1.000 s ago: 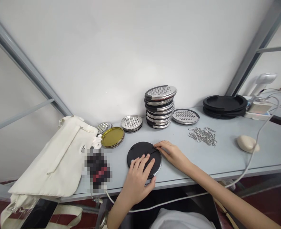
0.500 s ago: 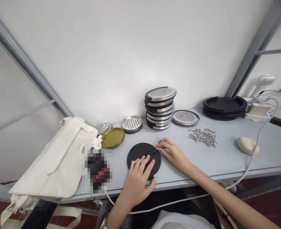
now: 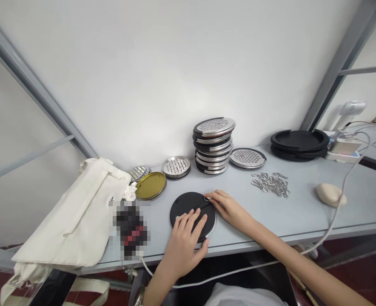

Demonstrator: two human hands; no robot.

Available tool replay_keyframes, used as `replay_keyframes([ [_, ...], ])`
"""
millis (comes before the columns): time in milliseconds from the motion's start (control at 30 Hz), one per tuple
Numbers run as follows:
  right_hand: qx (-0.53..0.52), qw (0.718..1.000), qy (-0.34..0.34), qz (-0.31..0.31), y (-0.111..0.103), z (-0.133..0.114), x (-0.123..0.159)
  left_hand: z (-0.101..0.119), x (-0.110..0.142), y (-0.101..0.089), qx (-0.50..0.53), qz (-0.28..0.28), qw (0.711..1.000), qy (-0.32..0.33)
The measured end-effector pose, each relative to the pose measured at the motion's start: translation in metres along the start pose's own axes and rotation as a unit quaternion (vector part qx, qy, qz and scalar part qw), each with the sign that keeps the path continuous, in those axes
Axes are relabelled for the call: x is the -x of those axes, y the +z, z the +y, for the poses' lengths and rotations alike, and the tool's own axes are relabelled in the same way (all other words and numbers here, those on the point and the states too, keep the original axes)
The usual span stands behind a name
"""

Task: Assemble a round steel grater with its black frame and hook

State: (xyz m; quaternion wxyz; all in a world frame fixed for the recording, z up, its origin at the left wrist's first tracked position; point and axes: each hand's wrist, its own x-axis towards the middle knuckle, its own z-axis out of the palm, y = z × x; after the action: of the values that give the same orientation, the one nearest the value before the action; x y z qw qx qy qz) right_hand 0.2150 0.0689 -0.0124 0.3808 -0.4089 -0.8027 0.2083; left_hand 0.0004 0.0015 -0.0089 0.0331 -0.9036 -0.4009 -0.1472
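A round black disc with a shiny metal rim lies flat near the table's front edge; it resembles the back of one of the graters behind it. My left hand rests over its lower part, fingers spread flat on top and thumb by the near rim. At the disc's upper right edge, my right hand pinches a small metal wire hook. Part of that hook is hidden by the fingertips. To the right lies a pile of similar metal hooks.
Behind the disc stands a tall stack of round graters, with one grater beside it. More graters and gold lids are at left. Black rings, a white stone-shaped object, a cable and a white bag surround the area.
My right hand has shifted slightly left and down with the wire hook, closer over the disc's edge. My left hand stays in place on the disc.
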Motion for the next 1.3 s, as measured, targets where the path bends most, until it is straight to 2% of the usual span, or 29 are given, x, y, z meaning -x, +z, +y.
replay_keyframes([
  [600,0.039,0.999,-0.024,-0.020,-0.0003,0.0017,0.0008,0.0000,-0.0001,0.0012,0.006,0.013,1.000,0.000],
  [933,0.034,0.998,0.029,-0.036,-0.0053,-0.0058,0.0005,0.0008,-0.0003,-0.0013,0.008,0.003,1.000,-0.001],
  [1300,0.017,0.998,0.045,-0.049,-0.0059,-0.0050,0.0003,0.0005,-0.0005,-0.0008,0.003,0.008,1.000,-0.004],
])
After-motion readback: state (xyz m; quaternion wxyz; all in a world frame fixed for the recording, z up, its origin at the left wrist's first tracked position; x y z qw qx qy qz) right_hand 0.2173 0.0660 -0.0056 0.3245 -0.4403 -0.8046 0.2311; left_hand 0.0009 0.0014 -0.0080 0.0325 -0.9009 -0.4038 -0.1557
